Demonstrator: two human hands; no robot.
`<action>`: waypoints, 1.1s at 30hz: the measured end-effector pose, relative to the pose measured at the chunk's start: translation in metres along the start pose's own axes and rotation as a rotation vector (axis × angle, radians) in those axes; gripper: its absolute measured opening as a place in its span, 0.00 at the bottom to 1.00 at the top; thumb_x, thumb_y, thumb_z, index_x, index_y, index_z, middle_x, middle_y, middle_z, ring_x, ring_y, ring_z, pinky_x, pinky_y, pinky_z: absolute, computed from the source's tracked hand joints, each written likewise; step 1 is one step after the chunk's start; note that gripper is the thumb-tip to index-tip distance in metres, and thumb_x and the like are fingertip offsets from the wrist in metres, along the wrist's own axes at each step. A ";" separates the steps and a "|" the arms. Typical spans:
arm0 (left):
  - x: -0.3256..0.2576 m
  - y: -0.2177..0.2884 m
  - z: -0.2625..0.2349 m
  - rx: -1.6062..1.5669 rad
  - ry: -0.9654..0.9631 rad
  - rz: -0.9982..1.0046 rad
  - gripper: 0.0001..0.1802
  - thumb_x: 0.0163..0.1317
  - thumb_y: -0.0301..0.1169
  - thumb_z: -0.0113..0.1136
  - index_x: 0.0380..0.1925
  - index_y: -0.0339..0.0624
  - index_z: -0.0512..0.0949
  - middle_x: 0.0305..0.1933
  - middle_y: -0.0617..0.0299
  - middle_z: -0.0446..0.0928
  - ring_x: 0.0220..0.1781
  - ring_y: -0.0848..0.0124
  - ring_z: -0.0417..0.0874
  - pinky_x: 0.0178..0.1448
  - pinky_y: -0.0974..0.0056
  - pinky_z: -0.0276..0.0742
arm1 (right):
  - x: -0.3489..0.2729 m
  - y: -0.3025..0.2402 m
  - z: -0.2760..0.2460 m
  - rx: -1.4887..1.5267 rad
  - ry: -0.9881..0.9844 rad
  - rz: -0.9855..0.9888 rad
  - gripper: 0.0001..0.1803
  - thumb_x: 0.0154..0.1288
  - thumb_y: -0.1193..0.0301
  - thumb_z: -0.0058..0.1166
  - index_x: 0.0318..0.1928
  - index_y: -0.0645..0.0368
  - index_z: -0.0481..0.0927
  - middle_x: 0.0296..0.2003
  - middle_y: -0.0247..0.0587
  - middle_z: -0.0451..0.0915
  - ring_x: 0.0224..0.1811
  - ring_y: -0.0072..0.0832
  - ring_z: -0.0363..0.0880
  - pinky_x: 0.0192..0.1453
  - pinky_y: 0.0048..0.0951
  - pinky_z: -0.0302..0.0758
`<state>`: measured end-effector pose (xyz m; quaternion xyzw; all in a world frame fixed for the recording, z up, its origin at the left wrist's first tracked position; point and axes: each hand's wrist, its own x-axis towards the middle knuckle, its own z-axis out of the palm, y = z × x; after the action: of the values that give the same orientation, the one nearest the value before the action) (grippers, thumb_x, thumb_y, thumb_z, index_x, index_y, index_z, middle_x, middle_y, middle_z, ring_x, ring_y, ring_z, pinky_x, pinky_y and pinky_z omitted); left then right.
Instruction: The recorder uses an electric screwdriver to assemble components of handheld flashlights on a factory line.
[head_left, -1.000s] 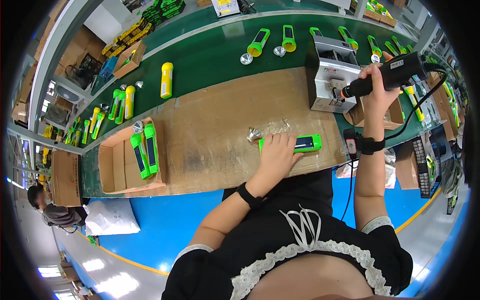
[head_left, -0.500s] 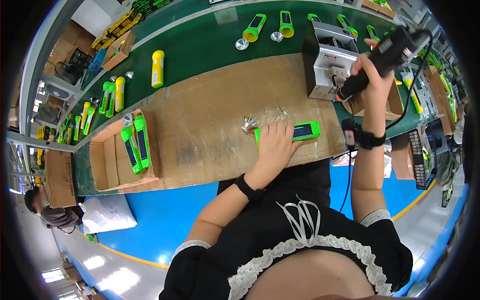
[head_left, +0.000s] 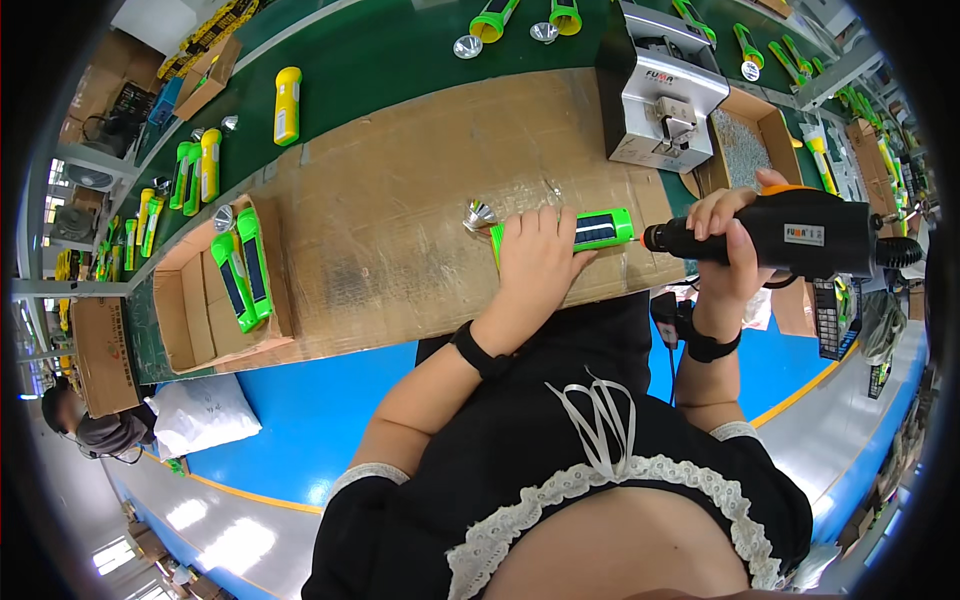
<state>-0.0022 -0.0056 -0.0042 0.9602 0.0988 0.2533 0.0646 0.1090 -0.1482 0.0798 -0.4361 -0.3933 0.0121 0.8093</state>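
Note:
Under my left hand [head_left: 538,258] lies a green flashlight [head_left: 602,229] with a dark panel, held down on the cardboard sheet [head_left: 400,200]. A silver reflector cup [head_left: 479,214] rests at the flashlight's left end, by my fingertips. My right hand [head_left: 735,235] is wrapped round a black electric screwdriver [head_left: 800,235], held level. Its orange-ringed tip points left at the flashlight's right end, touching or very close to it; I cannot tell which. A bit or screw at the tip is too small to make out.
A silver screw-feeder machine [head_left: 665,100] stands behind the screwdriver, beside a box of small screws [head_left: 745,150]. To the left, a cardboard box [head_left: 180,335] holds two green flashlights [head_left: 243,270]. A yellow flashlight [head_left: 287,105] and several others lie on the green bench.
My right hand has brought the screwdriver down from beside the machine and turned it level, tip at the flashlight's end. My left hand stays on the flashlight. The view has shifted slightly.

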 end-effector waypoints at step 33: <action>0.001 0.000 -0.001 -0.017 -0.020 -0.007 0.29 0.42 0.50 0.68 0.39 0.42 0.73 0.32 0.60 0.70 0.36 0.64 0.72 0.43 0.61 0.63 | -0.004 0.029 0.000 -0.091 -0.017 0.053 0.22 0.58 0.82 0.52 0.52 0.65 0.60 0.24 0.40 0.70 0.23 0.26 0.72 0.33 0.28 0.73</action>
<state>-0.0015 -0.0052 -0.0029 0.9617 0.0993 0.2445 0.0744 0.1157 -0.1317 0.0561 -0.4827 -0.3884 0.0193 0.7847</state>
